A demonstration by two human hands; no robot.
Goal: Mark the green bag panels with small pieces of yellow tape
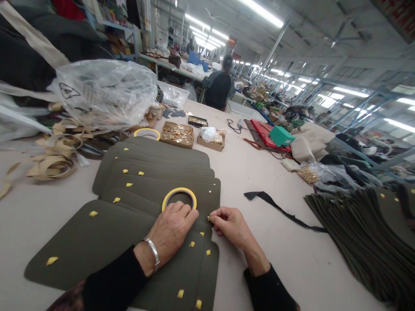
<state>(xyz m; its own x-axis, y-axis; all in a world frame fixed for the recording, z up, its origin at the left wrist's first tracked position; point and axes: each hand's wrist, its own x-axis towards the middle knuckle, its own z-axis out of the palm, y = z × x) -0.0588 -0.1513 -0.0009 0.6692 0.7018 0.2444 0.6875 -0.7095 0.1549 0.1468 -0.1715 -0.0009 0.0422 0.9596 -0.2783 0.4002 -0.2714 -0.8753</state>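
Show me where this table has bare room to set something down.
The table is bare between the right hand and dark stack, below the black strip; between that strip and the parts boxes; and left of the panels, below the tan coils. The far left, by the plastic bag, is crowded.

A hand could pass over the bare strip of table (259, 172) right of the panels (129, 233), with the black strap (285, 210) lying across it and the boxes (177, 134) blocking its far left.
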